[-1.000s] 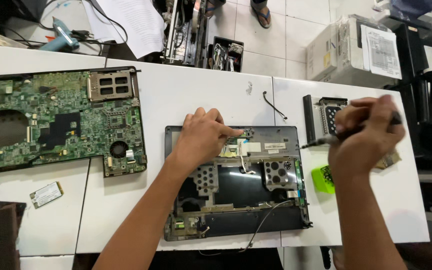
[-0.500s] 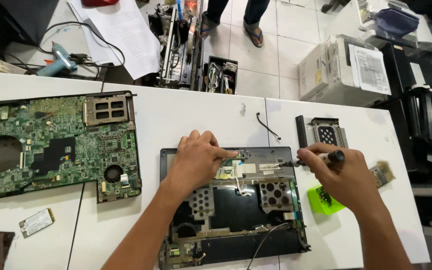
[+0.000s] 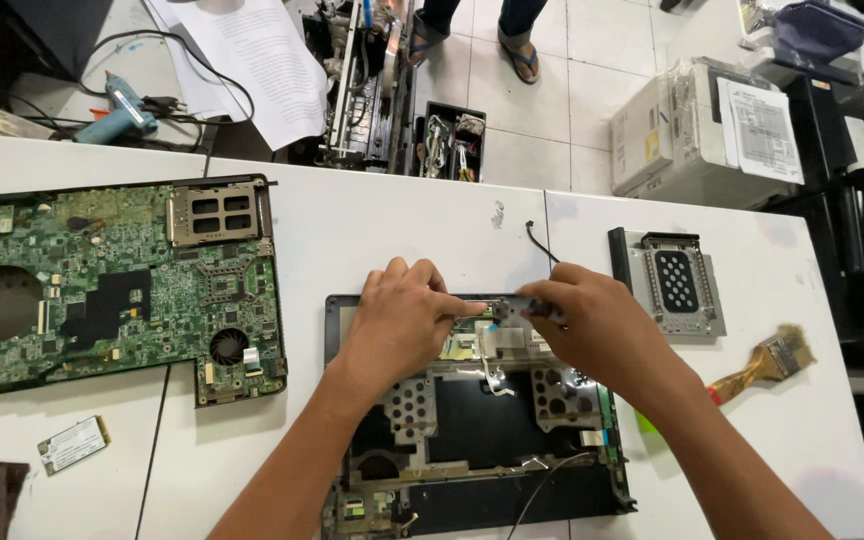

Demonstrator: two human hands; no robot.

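Note:
A dismantled black laptop base (image 3: 592, 470) lies open at the table's front middle, its metal brackets and ribbon cables exposed. My left hand (image 3: 402, 325) rests palm down on its upper part, the index finger stretched to a small part at the top edge. From the right, my right hand (image 3: 607, 335) grips a dark screwdriver (image 3: 534, 308), whose tip sits at that same spot, close to my left fingertips. What lies under the fingers is hidden.
A green motherboard (image 3: 102, 290) covers the table's left, with a small card (image 3: 72, 443) below it. A metal drive caddy (image 3: 677, 285), a brush (image 3: 767, 362) and a thin black cable (image 3: 542, 245) lie to the right. On the floor beyond stand a printer (image 3: 702, 130), a tool tray (image 3: 452, 140) and another person's feet (image 3: 522, 55).
My right hand came in from over the drive caddy to the laptop base's top edge, meeting my left fingertips. My left hand stayed on the base.

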